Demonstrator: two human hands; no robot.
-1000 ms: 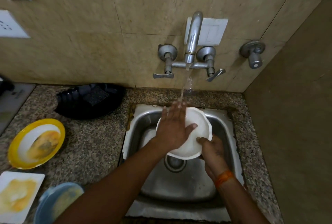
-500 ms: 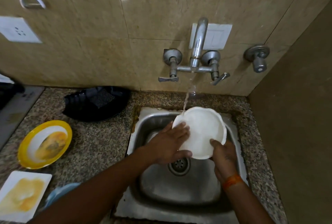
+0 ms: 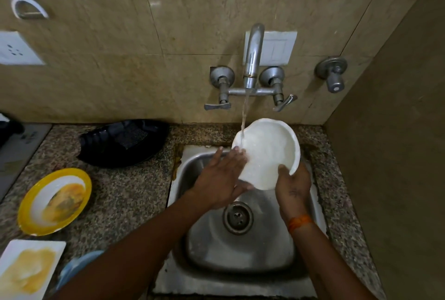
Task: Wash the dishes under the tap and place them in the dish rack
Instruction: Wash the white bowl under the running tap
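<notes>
Both forearms bare, no sleeves in view; right hand has a small dark marking on its back, orange thread band round the right wrist; left hand wears nothing.

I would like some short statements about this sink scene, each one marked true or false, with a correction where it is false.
1. Water runs from the metal wall tap onto the white round plate. True.
2. The right hand holds the plate by its lower edge. True.
3. The left hand grips the tap lever. False: it lies with straight fingers against the plate's left side.
4. The yellow-rimmed plate on the speckled granite counter is clean. False: it carries yellowish food residue.
5. The white plate lies flat in the steel sink. False: it is held tilted above the basin.
</notes>
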